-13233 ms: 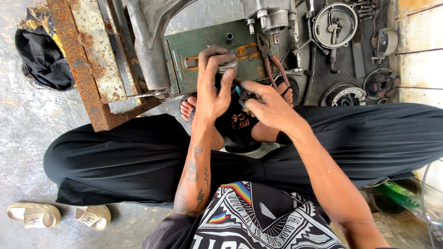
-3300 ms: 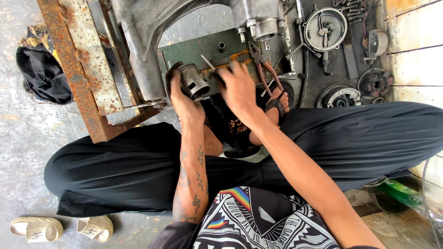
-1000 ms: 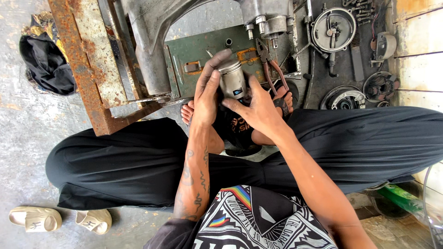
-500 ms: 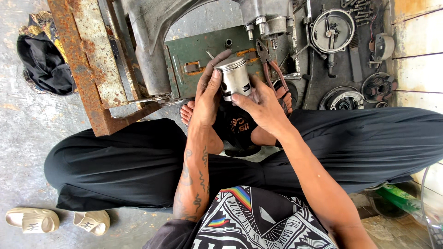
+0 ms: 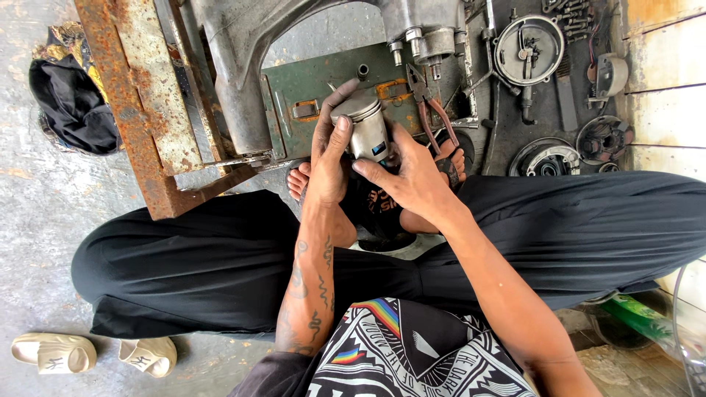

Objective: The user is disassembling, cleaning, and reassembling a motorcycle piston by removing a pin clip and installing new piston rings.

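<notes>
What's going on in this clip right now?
A person sits cross-legged on a concrete floor, holding a silvery metal piston upright in both hands. The left hand wraps its left side, thumb pressed near the crown; the right hand steadies it from below. Behind it lie a green metal box, red-handled pliers, an engine casing and a rusty frame. Sandals sit at lower left.

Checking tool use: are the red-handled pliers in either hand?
No, the pliers lie on the green box; both hands hold the metal cylinder.
</notes>
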